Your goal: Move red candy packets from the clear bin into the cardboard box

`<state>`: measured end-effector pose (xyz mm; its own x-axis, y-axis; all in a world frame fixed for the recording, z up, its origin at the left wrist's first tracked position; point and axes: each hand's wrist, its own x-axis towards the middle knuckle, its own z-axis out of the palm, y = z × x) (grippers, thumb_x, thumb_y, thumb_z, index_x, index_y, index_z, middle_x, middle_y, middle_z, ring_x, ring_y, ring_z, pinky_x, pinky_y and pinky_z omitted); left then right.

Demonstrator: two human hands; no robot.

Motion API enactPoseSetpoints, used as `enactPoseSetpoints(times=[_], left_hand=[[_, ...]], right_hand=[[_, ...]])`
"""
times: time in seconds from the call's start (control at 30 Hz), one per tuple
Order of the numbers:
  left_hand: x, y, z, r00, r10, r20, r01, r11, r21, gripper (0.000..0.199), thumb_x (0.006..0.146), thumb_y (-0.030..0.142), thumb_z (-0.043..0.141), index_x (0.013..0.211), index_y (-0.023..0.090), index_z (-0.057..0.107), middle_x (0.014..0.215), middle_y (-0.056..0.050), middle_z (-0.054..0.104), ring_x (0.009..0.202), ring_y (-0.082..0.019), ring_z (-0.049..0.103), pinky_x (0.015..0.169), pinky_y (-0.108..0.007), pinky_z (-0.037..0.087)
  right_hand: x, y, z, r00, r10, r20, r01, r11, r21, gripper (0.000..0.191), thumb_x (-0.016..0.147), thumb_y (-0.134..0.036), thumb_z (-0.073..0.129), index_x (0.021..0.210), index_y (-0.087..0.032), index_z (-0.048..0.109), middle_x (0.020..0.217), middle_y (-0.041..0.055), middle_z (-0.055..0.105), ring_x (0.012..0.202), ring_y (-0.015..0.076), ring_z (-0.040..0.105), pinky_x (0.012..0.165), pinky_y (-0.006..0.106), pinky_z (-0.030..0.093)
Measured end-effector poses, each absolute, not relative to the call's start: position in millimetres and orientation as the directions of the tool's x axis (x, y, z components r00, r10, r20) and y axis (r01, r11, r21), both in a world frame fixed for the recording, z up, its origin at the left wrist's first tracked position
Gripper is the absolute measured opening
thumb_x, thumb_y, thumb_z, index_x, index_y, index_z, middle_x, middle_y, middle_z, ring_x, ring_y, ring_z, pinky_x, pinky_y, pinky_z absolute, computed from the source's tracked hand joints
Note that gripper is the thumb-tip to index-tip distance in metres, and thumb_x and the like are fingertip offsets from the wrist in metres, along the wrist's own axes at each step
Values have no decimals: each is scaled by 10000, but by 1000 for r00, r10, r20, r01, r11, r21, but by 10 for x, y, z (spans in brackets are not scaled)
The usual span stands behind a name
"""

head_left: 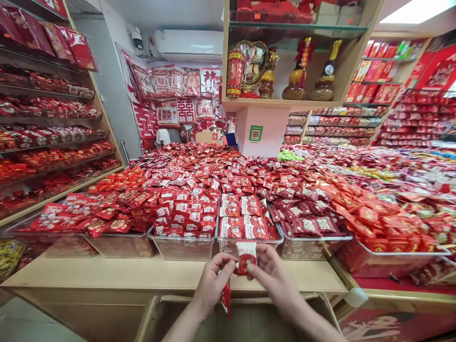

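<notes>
My right hand (272, 275) pinches a small red-and-white packet (246, 260) upright between thumb and fingers. My left hand (213, 285) is closed, its thumb and forefinger meeting at the left edge of that packet. A second red packet (225, 299) hangs below the left palm, held by fingers that are partly hidden. Just beyond both hands stands a clear plastic bin (228, 246), where similar red-and-white packets (233, 227) lie in neat rows. Under the hands is an open cardboard box (151, 313); only part of its inside shows.
Clear bins of red packets (187, 209) and dark red packets (306, 223) flank the middle one on a wooden ledge (117, 270). Orange-red packets (384, 213) fill a bin at right. Behind, packets are heaped around a white pillar (263, 137). Stocked shelves (46, 90) line the left wall.
</notes>
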<state>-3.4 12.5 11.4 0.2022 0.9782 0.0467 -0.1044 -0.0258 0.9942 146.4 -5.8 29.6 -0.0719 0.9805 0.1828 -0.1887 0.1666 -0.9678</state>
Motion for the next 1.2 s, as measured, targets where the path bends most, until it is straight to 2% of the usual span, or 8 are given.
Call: enactPoseSetpoints(times=[0.1,0.17,0.23,0.27,0.47,0.57,0.97,1.2], left_hand=[[-53,141,77,142,990,21,-138,-1,990,222,699,372,558,768,163,592,582,16,574,350,-47,399,351,-165,337],[-52,150,60,150,989,10,-137,11,990,206,693,356,566,765,165,587,571,21,564,330,-39,373,335,-162,309],[-44,153,53,176,984,5,-117,16,993,188,699,340,562,766,166,584,574,19,559,332,-39,374,331,-161,292],[-40,153,50,189,982,5,-103,15,995,177,707,332,555,767,168,581,578,19,555,337,-39,375,331,-160,284],[-50,145,35,203,978,39,-10,-38,999,132,741,288,521,755,168,576,594,17,542,368,-40,360,358,-166,277],[-53,143,43,200,978,53,18,-58,998,127,742,279,521,742,167,581,583,15,542,413,-57,393,392,-168,302],[-46,153,34,232,973,-2,8,0,1000,143,749,311,503,755,178,556,605,26,534,366,-46,384,350,-161,298],[-20,157,35,138,990,-22,-48,29,998,264,718,428,517,708,173,582,556,36,509,380,-59,393,360,-161,312]], right_hand=[[1763,482,739,-58,928,368,126,373,-919,173,717,-281,558,850,-176,526,810,42,611,752,157,561,681,289,445],[1974,991,1006,-53,892,449,406,430,-806,193,761,-244,486,931,-173,546,890,45,614,808,150,556,743,286,426],[2125,1502,1157,-64,930,363,714,297,-634,262,779,-182,430,1020,-162,531,955,50,606,844,135,548,752,251,417],[2168,1725,1181,-74,946,316,755,260,-602,274,763,-151,440,1016,-140,544,938,62,614,824,140,554,731,243,421],[2137,2352,953,-144,985,97,869,173,-464,217,644,-76,539,833,-122,636,678,30,639,587,121,551,533,195,413],[2116,2395,872,-161,986,53,902,168,-399,237,650,-80,534,856,-135,639,707,32,647,601,119,558,527,183,406],[2025,2242,912,-177,975,133,965,198,-171,270,688,-102,500,913,-169,633,910,87,638,872,211,555,712,254,388],[1946,2095,1020,-166,964,206,966,201,-162,304,681,-62,471,941,-130,612,939,116,624,916,222,531,764,273,359]])
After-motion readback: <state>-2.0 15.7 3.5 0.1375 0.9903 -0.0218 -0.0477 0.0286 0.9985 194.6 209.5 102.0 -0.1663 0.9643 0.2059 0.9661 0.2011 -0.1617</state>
